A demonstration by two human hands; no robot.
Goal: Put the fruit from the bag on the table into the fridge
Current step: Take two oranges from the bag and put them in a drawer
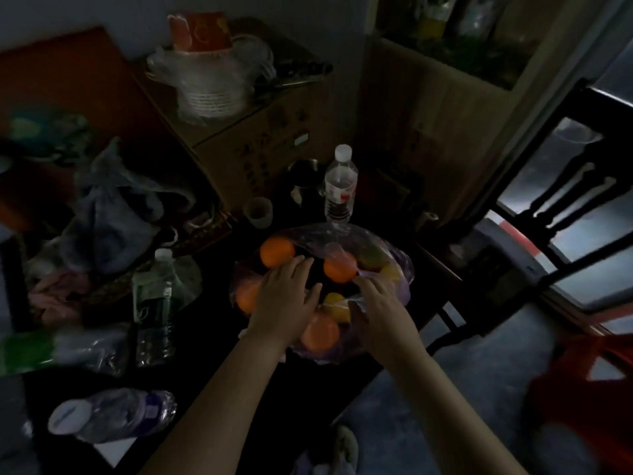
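Hands over a bag (402, 269) of fruit (276, 252).
No fruit out yet; left hand (286, 299) flat, empty; right hand (385, 306) grip unclear.

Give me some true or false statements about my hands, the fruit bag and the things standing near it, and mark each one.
1. The left hand and the right hand are both over the bag. True.
2. The upright water bottle stands between the person and the bag. False: it stands on the far side of the bag.
3. The bag holds only oranges. False: yellow fruit lies in it too.
4. A small cup stands left of the upright bottle. True.
5. The upright bottle has no cap. False: a white cap is on it.
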